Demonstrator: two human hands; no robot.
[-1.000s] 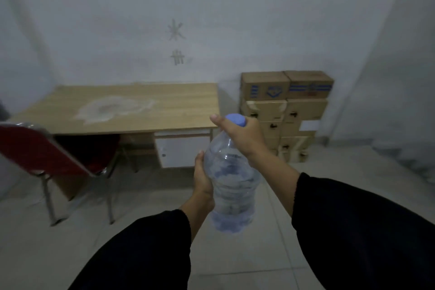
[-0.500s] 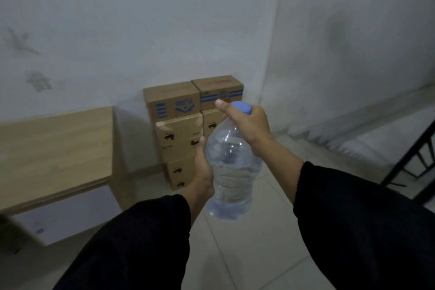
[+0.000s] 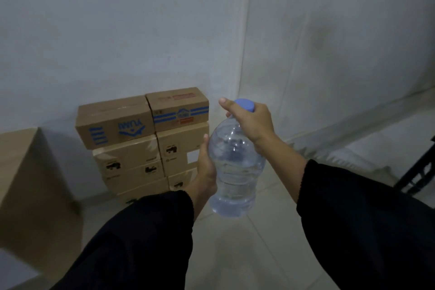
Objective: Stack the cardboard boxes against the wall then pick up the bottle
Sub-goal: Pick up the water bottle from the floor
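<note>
A large clear plastic bottle (image 3: 235,172) with a blue cap (image 3: 244,104) hangs upright in front of me, a little water in its bottom. My left hand (image 3: 206,167) grips its left side at mid-height. My right hand (image 3: 250,120) is closed over the neck and cap from above. Behind the bottle, several cardboard boxes (image 3: 131,146) stand stacked in two columns against the white wall, the top two printed in blue.
A wooden desk's end (image 3: 30,172) fills the left edge. The room corner (image 3: 244,54) lies right of the boxes. A dark metal frame (image 3: 416,172) pokes in at the right edge. Pale floor tiles (image 3: 247,254) spread below.
The view has swung right: the desk and red chair slid out to the left, the boxes moved left, the corner and metal frame came in. Both hands keep the same grip on the bottle.
</note>
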